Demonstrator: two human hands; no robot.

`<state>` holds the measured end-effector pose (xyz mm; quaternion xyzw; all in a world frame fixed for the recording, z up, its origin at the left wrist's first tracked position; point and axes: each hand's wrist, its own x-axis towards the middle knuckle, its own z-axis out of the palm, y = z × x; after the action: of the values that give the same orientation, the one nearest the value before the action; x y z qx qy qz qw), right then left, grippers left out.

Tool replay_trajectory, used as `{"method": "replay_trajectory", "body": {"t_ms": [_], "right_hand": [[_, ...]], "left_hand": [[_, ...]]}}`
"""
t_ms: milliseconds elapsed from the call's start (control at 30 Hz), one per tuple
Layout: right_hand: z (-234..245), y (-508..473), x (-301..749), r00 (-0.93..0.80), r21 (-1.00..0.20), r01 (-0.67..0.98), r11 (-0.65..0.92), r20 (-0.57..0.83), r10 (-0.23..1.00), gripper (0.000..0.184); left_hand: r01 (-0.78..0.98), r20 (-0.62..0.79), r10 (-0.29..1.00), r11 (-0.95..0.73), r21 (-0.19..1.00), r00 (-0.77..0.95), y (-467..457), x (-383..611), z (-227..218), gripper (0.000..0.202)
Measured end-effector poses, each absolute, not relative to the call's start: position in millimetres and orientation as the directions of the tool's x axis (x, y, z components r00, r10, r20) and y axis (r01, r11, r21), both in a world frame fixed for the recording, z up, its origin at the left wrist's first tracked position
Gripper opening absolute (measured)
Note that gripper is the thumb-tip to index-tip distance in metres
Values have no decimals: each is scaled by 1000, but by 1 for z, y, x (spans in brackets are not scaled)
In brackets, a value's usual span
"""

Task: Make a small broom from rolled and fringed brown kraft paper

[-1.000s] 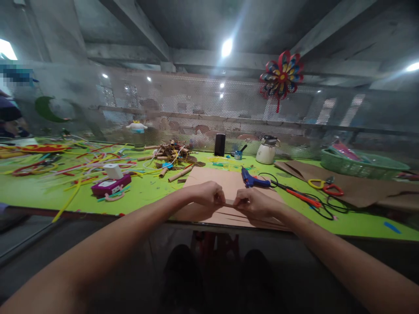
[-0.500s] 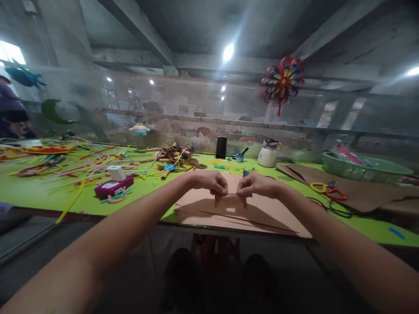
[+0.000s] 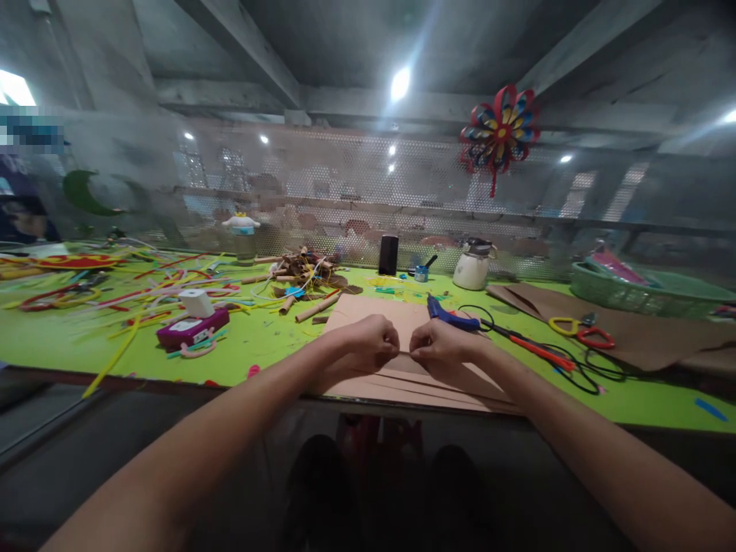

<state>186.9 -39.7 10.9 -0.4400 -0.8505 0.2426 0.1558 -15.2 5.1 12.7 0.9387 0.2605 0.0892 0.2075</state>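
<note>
My left hand (image 3: 368, 343) and my right hand (image 3: 440, 343) are both closed in pinches, almost knuckle to knuckle, over a stack of brown paper sheets (image 3: 373, 313) at the near edge of the green table (image 3: 253, 345). Between the two pinches runs a thin edge of the brown paper, held low against the stack. A blue glue gun (image 3: 448, 313) lies on the far right corner of the sheets, just beyond my right hand.
Scissors with yellow and red handles (image 3: 578, 331) and black cables lie right. A green basket (image 3: 649, 291) stands far right, more brown paper (image 3: 632, 326) before it. A white kettle (image 3: 470, 268), black cylinder (image 3: 388, 254), stick pile (image 3: 302, 272), magenta box (image 3: 192, 328) and coloured strips lie left.
Half a second ago both hands held the paper lifted with two points hanging down. Now the hands have come down and the paper lies low against the stack, uncovering the glue gun.
</note>
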Motion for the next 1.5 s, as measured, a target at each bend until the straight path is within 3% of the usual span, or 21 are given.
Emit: {"method": "replay_trajectory", "body": {"t_ms": [133, 433, 800, 1333, 1500], "right_hand": [[12, -42, 175, -579, -512, 674, 533, 82, 811, 22], [17, -51, 169, -577, -270, 771, 577, 86, 812, 21], [23, -63, 172, -574, -192, 794, 577, 78, 815, 20], [26, -85, 176, -593, 59, 805, 591, 122, 796, 14], [15, -84, 179, -606, 103, 795, 597, 168, 778, 16]], "left_hand": [[410, 133, 500, -812, 415, 856, 1, -15, 3, 20], [406, 191, 499, -832, 379, 845, -11, -19, 8, 19], [448, 127, 497, -847, 286, 859, -12, -19, 15, 25], [326, 239, 331, -944, 60, 913, -14, -33, 8, 15], [317, 288, 326, -945, 80, 900, -29, -37, 12, 13]]}}
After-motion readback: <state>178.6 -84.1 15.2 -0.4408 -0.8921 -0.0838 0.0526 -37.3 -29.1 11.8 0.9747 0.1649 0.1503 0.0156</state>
